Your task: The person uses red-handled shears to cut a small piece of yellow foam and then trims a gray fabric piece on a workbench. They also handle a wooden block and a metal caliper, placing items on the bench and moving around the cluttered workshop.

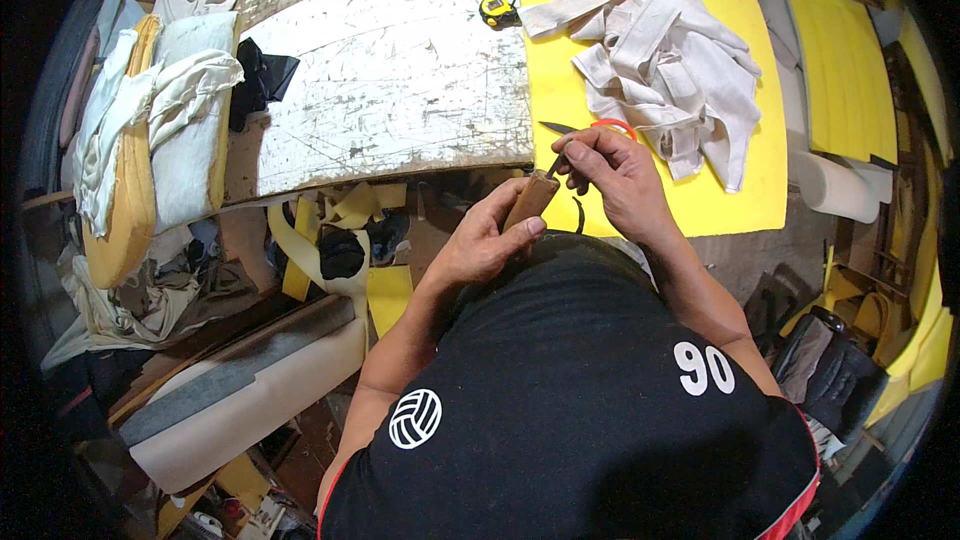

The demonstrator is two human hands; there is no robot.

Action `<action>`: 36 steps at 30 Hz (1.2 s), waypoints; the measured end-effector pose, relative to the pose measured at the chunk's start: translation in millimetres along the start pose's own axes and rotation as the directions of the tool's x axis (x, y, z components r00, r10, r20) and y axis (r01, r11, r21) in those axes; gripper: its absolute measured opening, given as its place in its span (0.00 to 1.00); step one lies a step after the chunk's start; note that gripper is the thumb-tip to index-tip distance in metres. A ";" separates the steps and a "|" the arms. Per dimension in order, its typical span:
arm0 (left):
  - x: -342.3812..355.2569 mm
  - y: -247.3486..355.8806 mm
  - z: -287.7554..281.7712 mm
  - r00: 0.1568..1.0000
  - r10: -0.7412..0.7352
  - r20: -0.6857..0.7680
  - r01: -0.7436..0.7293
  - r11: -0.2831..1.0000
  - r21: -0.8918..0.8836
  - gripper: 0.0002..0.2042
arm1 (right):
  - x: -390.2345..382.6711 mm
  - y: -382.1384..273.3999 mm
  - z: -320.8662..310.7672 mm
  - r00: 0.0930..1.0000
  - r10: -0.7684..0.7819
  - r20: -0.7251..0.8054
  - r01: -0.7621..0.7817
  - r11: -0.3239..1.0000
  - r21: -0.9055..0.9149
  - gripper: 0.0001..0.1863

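My left hand is closed round a short brown cylinder, which looks like a wooden handle and stands tilted with its top end up. My right hand pinches a thin dark pointed piece at that top end; its exact kind is too small to tell. Just beyond the right hand lie scissors with orange-red handles and a dark blade, partly hidden by the fingers. They rest on a yellow sheet, where a heap of crumpled off-white fabric strips also lies.
A yellow and black stopwatch lies on the scuffed white tabletop. Farther left are a black folded item and stacked padding with white cloth. A rolled pale sheet lies below left. Yellow sheets stand at the right.
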State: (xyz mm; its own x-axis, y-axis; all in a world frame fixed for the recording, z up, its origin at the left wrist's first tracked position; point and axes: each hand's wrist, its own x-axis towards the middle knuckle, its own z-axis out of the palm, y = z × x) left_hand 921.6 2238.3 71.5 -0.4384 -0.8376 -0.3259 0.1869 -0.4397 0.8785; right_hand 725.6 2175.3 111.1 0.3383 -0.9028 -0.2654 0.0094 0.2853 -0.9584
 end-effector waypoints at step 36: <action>4.8 6.6 8.4 0.986 -0.016 -0.166 0.039 0.990 0.134 0.22 | 5.7 7.9 -4.4 0.998 0.046 0.043 -0.049 0.995 0.081 0.13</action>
State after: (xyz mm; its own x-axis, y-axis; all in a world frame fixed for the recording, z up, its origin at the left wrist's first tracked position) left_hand 913.4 2234.1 78.7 -0.2890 -0.8727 -0.3935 0.0504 -0.4243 0.9041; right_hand 723.4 2170.9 101.5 0.3780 -0.8744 -0.3042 0.0693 0.3544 -0.9325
